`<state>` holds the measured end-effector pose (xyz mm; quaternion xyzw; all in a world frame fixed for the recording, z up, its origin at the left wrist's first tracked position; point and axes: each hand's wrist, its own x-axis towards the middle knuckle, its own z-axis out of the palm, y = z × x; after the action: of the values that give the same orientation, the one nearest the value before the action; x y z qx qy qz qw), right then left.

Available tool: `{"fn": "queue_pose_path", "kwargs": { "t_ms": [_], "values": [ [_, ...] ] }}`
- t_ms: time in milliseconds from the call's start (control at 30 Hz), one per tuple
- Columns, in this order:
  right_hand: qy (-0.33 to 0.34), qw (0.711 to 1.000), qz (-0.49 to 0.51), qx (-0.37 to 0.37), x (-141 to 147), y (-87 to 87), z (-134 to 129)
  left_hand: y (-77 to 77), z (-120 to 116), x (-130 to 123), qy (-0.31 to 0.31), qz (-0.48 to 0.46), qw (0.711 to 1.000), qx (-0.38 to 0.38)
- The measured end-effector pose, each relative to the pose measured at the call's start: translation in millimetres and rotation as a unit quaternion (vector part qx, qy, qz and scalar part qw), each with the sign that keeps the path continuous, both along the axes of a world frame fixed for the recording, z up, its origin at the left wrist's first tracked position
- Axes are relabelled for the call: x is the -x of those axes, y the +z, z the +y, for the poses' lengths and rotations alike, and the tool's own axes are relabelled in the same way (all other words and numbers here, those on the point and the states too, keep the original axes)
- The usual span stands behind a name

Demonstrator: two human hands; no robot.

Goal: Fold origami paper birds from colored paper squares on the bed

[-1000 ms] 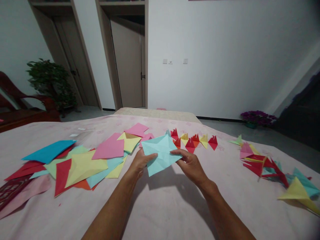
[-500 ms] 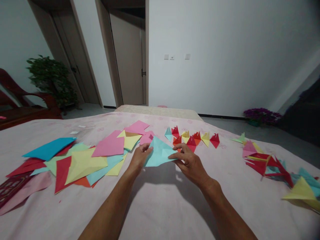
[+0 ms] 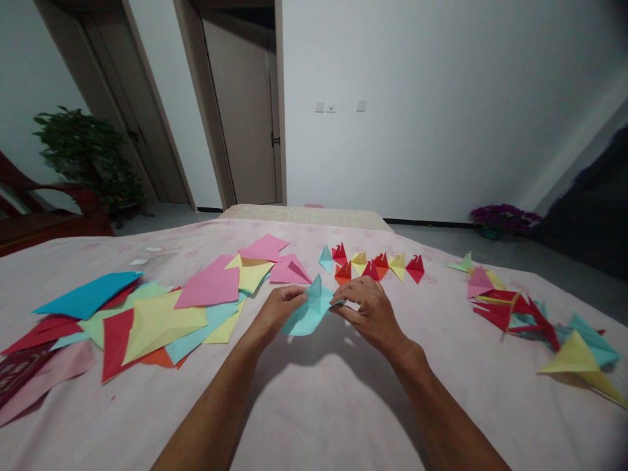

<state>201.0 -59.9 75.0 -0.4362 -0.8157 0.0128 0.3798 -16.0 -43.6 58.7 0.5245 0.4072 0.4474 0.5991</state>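
Note:
A light-blue sheet of folding paper (image 3: 309, 315) is held between my two hands above the table, partly folded, with one pointed flap standing up in its middle. My left hand (image 3: 279, 311) pinches its left side between thumb and fingers. On the opposite side my right hand (image 3: 366, 304) grips the edge, fingers bent. Just beyond the hands stand several small folded paper cranes (image 3: 398, 266) in red, yellow, orange and light blue. A creased pink sheet (image 3: 289, 269) lies close behind my left hand.
Loose coloured paper sheets (image 3: 164, 324) overlap on the left of the pink-white tablecloth (image 3: 314, 405). More folded paper pieces (image 3: 515, 314) are heaped at the right. Behind the table are a leafy plant (image 3: 86, 157), a wooden chair (image 3: 63, 209) and purple flowers (image 3: 505, 219).
The light-blue paper has gone from a wide, spread shape to one bent inward, with its point raised. Both hands stay on it; the view has shifted slightly to the right.

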Motion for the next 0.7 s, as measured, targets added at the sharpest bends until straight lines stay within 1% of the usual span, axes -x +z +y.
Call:
{"fn": "queue_pose_path", "kwargs": {
  "t_ms": [167, 367, 467, 600, 700],
  "values": [
    [0.052, 0.998, 0.026, 0.034, -3.4, -2.6, 2.6, 8.8, -9.1, -3.1, -0.057, 0.031, 0.998, 0.007],
    [0.104, 0.989, 0.025, 0.1, -6.2, -3.8, 3.6, 4.5, -10.8, -1.8, -0.119, 0.055, 0.991, 0.002],
    [0.119, 0.987, 0.048, 0.096, -7.7, -3.9, 5.4, 4.5, -11.2, -1.0, -0.128, 0.047, 0.991, 0.014],
    [0.121, 0.985, 0.088, 0.086, -8.7, -5.1, 7.9, 6.3, -10.1, 0.4, -0.121, 0.031, 0.991, 0.038],
    [0.125, 0.98, 0.12, 0.099, -7.4, -5.6, 7.4, 5.0, -8.0, 0.9, -0.116, 0.016, 0.992, 0.053]
  ]
}}
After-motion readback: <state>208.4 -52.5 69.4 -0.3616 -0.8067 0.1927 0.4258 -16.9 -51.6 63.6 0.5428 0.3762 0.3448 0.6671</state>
